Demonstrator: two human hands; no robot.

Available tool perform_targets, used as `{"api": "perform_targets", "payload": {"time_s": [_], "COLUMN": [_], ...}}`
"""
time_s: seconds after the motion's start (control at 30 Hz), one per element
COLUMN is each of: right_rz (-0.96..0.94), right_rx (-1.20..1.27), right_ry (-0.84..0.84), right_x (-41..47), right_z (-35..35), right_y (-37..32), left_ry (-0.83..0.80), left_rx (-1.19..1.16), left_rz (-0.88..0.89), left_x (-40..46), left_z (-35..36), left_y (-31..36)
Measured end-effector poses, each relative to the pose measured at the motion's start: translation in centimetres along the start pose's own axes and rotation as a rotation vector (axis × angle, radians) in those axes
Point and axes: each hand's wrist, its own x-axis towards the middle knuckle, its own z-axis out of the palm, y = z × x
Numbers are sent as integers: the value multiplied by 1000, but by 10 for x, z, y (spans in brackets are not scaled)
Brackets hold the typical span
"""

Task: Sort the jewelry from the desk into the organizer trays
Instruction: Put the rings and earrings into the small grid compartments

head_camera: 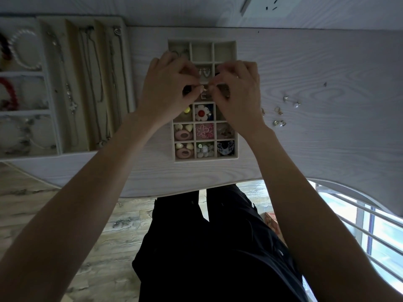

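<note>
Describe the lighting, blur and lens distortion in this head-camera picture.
Head view: dim and soft overall; daylight enters only by the barred window; wide-angle bending curves the desk edge; the bracelet tray at far left is smeared; the loose earrings are too small to resolve.

Hands (204,88) pinching earring (205,90) over tray (236,101)

No writing, label, brand or number can be read anywhere here, not on the compartment tray (236,99), the necklace tray (54,22) or the table (327,73).
</note>
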Motion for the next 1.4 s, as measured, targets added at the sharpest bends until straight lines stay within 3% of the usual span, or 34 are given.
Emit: {"api": "perform_targets", "payload": {"time_s": [0.13,0.3,0.5,0.83,1.03,1.4], "right_rz": [24,-18,-99,-141,-132,-107], "right_rx": [7,-53,-158,-332,-411,-459], "right_ry": [-48,-61,-78,-64,-45,-9], "right_x": [-2,1,4,5,6,6], "right_z": [2,3,-1,3,7,12], "right_y": [-1,-2,-4,-7,-9,-11], "left_ry": [-18,-86,-13,70,-79,-16], "left_rx": [-67,-7,68,193,217,266], "left_rz": [-120,-71,-120,-29,-26,29], "left_x": [4,4,5,-5,-12,-18], "left_z": [1,4,4,-2,-3,-1], "left_y": [1,-1,3,8,10,11]}}
